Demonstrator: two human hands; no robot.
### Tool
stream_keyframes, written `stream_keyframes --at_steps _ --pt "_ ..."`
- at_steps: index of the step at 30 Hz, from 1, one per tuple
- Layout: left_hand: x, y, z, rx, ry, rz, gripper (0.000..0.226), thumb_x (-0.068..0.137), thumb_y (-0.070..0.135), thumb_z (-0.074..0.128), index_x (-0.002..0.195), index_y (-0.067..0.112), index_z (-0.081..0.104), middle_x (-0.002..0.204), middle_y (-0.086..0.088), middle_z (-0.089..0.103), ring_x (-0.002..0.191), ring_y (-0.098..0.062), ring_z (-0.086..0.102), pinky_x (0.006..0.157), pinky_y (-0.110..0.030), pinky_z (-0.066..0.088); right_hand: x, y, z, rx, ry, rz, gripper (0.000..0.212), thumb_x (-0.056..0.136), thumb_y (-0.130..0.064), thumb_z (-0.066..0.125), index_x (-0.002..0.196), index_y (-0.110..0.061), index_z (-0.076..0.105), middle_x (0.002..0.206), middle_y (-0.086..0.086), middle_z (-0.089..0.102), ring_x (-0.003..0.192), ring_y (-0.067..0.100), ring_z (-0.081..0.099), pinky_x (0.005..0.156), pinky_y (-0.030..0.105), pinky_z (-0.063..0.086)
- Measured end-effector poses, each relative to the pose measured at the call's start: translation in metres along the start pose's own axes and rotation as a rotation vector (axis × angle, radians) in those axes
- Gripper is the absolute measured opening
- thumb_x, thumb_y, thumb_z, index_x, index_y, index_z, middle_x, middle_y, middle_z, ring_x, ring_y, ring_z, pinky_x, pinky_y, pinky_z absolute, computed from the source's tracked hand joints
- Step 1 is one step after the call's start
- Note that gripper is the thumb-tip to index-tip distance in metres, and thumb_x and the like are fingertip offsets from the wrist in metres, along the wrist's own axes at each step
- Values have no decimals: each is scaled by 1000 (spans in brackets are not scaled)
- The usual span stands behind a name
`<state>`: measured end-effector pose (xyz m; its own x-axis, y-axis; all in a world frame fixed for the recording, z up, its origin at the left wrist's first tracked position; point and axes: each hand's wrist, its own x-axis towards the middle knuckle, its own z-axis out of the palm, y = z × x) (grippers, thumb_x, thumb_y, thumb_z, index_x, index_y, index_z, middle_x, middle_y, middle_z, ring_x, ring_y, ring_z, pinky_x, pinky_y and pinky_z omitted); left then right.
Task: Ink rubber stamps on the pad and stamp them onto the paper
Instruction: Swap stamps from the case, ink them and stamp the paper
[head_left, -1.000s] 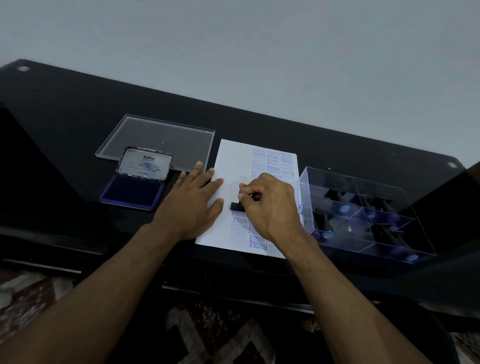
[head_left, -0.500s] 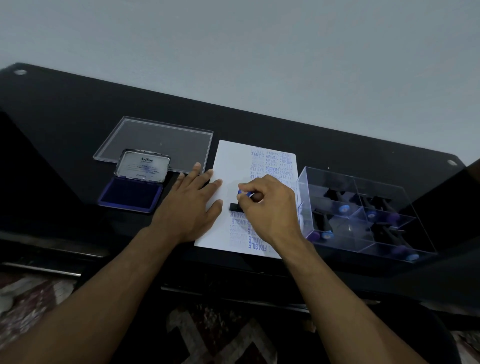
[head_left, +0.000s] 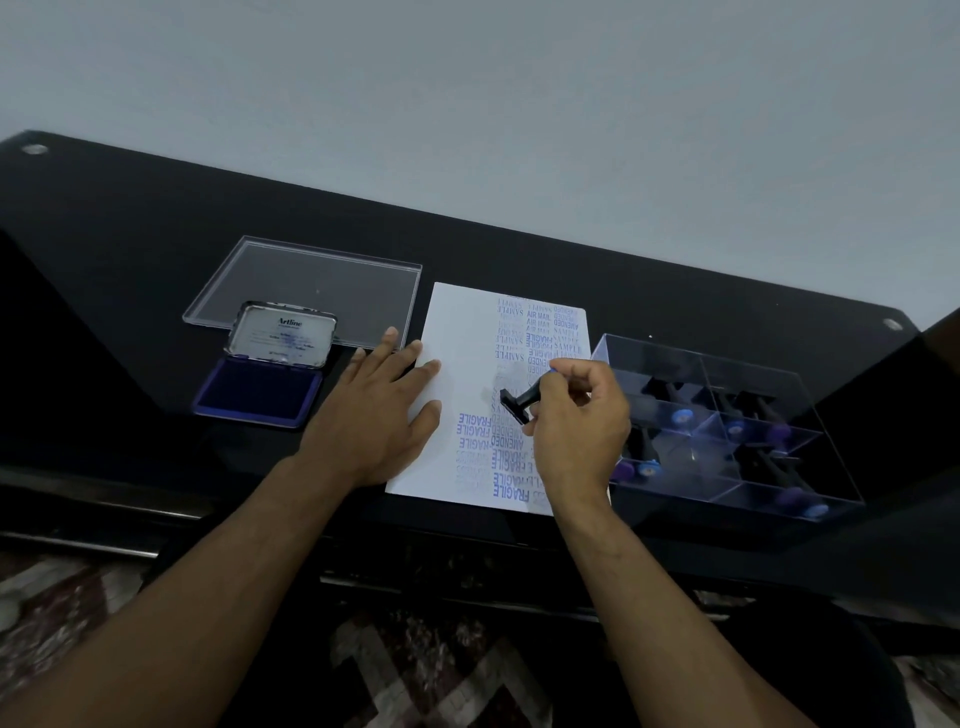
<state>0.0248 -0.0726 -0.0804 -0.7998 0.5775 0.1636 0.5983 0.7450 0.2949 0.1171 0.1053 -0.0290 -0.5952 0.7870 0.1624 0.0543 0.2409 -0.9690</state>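
Observation:
A white sheet of paper (head_left: 457, 364) lies on the black table, its right half covered with blue stamped words. My right hand (head_left: 576, 421) grips a black rubber stamp (head_left: 519, 402) by its handle; the stamp is tilted, its base lifted just above the middle of the sheet. My left hand (head_left: 379, 415) rests flat with spread fingers on the paper's left edge. The open ink pad (head_left: 257, 389), blue with a metal lid standing up, sits to the left of my left hand.
A clear plastic lid (head_left: 311, 283) lies flat behind the ink pad. Right of the paper stands a clear compartment box (head_left: 727, 415) holding several more black stamps. The table's front edge (head_left: 467, 530) runs just below the paper.
My right hand has lifted and tilted the stamp off the paper, where it was pressed down before. The left hand has stayed flat on the sheet.

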Motion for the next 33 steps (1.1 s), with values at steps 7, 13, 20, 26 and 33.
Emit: stream_keyframes --at_steps 7,13,20,26,33 --pt "-1 1 -2 -1 -7 0 68 95 55 22 156 27 32 167 3 19 156 -16 -4 124 -40 0 2 1 -1 7 -13 3 12 75 -23 58 80 -32 64 76 -2 67 66 26 66 63 48 58" --pt "1 5 -6 -41 1 -10 67 96 55 25 157 27 31 168 4 15 155 -13 -6 124 -39 -1 4 -6 -5 48 -19 -9 13 75 -21 59 79 -32 65 76 -3 67 70 26 67 63 48 58" --pt "9 41 -11 -65 33 72 73 94 62 18 155 26 34 167 0 18 156 -16 -1 126 -42 7 21 -22 -34 71 16 -38 13 77 -20 60 81 -31 66 80 -3 68 74 26 67 64 50 58" --pt "35 96 -11 -125 35 141 66 97 59 29 155 28 36 166 2 22 156 -18 8 123 -37 6 47 -25 -74 68 95 -9 16 82 -19 59 85 -32 67 81 -1 69 74 27 69 59 46 60" --pt "59 137 3 -135 -9 165 57 104 48 40 155 25 35 165 -1 25 154 -23 17 122 -39 15 77 -4 -102 -96 62 -30 21 81 -31 58 97 -36 70 94 -8 70 81 12 70 70 40 60"
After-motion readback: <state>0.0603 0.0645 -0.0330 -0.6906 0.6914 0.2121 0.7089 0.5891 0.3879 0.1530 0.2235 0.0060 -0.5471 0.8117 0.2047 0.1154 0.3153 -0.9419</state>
